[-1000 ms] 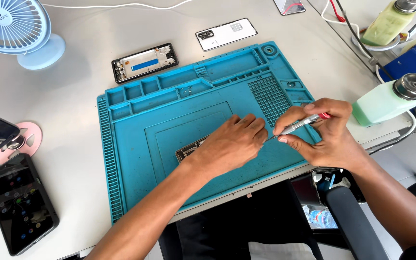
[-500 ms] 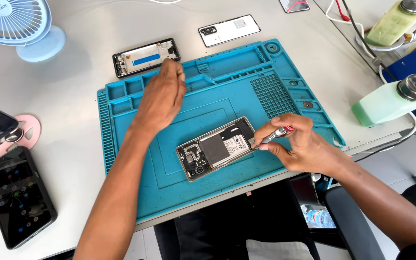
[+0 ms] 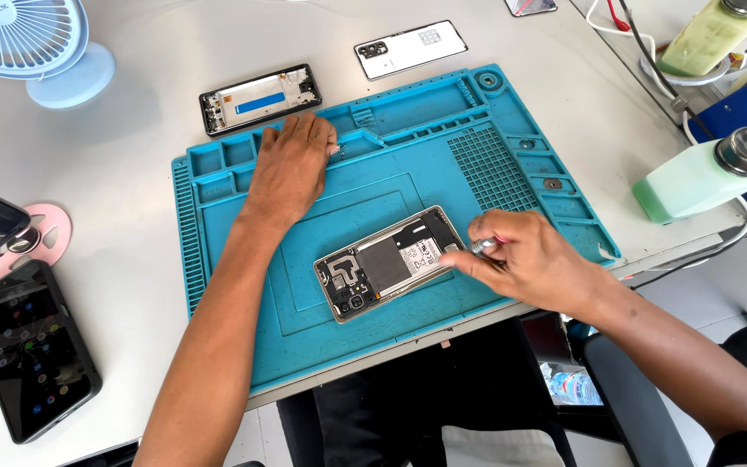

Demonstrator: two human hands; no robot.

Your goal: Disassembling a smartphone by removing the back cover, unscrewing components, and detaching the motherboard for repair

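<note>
An opened phone (image 3: pixel 388 262) with its back off lies face down on the blue repair mat (image 3: pixel 494 164), its boards and battery exposed. My right hand (image 3: pixel 525 262) grips a small screwdriver (image 3: pixel 482 246) at the phone's right end. My left hand (image 3: pixel 291 164) rests palm down on the mat's upper left compartments, its fingertips at a small part by the tray slots. It holds nothing that I can see.
A phone frame (image 3: pixel 258 98) and a white back cover (image 3: pixel 410 48) lie beyond the mat. A dark phone (image 3: pixel 32 350) and a pink stand (image 3: pixel 23 242) sit at the left, a blue fan (image 3: pixel 41 47) at the far left, and pump bottles (image 3: pixel 702 177) at the right.
My left hand lifted off the phone and moved up-left to the mat's compartments, uncovering the phone. My right hand brought the screwdriver down to the phone's right end.
</note>
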